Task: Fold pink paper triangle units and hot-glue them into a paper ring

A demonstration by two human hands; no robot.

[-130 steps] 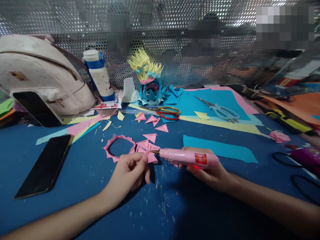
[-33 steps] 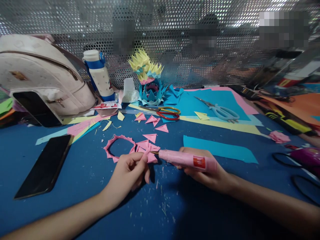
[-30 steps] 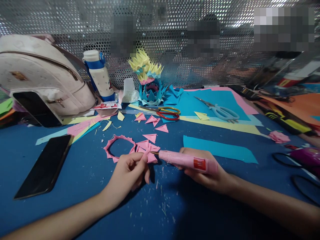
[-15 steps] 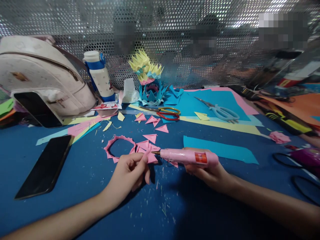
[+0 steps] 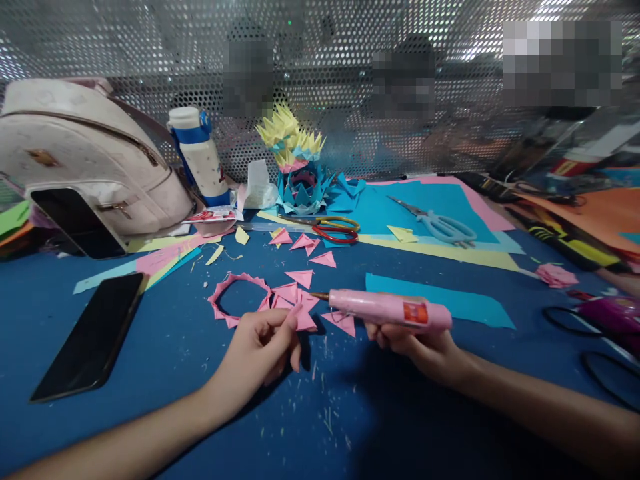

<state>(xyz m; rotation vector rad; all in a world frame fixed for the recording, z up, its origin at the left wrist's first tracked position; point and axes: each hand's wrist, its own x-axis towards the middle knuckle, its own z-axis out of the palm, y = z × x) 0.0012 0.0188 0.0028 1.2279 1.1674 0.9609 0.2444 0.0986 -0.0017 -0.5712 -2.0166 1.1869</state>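
My left hand (image 5: 265, 343) is closed in a pinch on a small pink folded paper piece (image 5: 296, 311) between thumb and forefinger. In my right hand (image 5: 425, 353) is a pink glue gun (image 5: 370, 307), held level with its metal nozzle pointing left. The nozzle tip is apart from the pinched piece, above and to its right. Just left of my left hand lies a pink zigzag paper ring (image 5: 214, 293). Several pink folded triangles lie around and beyond the fingertips, among them one triangle (image 5: 341, 325) below the nozzle.
A blue paper strip (image 5: 440, 300) lies behind my right hand. Farther back are red-and-yellow-handled scissors (image 5: 336, 233), light-blue scissors (image 5: 445, 227) and a spiky folded-paper model (image 5: 303, 187). On the left are a phone (image 5: 93, 340), a bottle (image 5: 197, 157) and a backpack (image 5: 90, 160).
My right hand has drawn the glue gun to the right, so its nozzle has come away from the pink piece. My left hand stays nearly still, keeping its pinch.
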